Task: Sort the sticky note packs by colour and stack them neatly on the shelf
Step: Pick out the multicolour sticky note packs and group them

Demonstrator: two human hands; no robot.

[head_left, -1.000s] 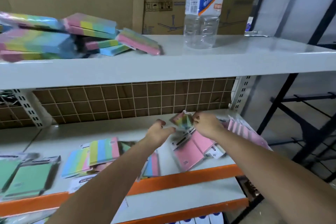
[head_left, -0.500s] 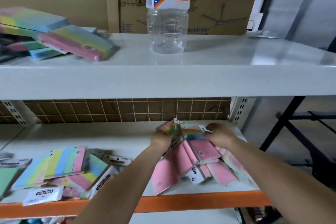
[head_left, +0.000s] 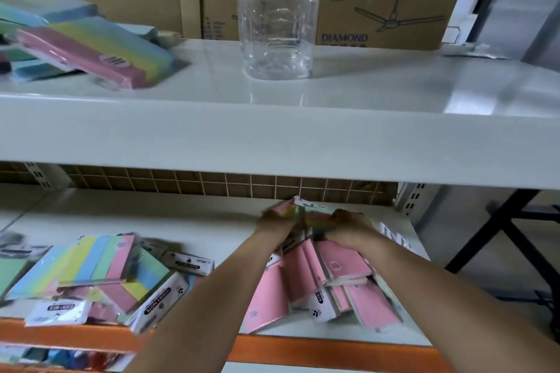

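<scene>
My left hand (head_left: 274, 222) and my right hand (head_left: 348, 225) both grip a small bundle of multicolour sticky note packs (head_left: 303, 210), held upright over the lower shelf (head_left: 197, 221). Below the hands lie several pink packs (head_left: 342, 263) in a loose heap. To the left on the same shelf is a pile of rainbow-striped packs (head_left: 97, 260) with white header cards. On the upper shelf (head_left: 272, 127), at the far left, more rainbow packs (head_left: 91, 51) are stacked untidily.
A clear plastic bottle (head_left: 277, 30) stands on the upper shelf in front of cardboard boxes (head_left: 378, 0). A wire grid (head_left: 212, 185) backs the lower shelf. An orange beam (head_left: 318, 351) edges its front. A black frame (head_left: 509, 233) stands at the right.
The view has moved closer and to the right. My hands have drawn nearer together around the multicolour bundle, which stays lifted above the pink packs.
</scene>
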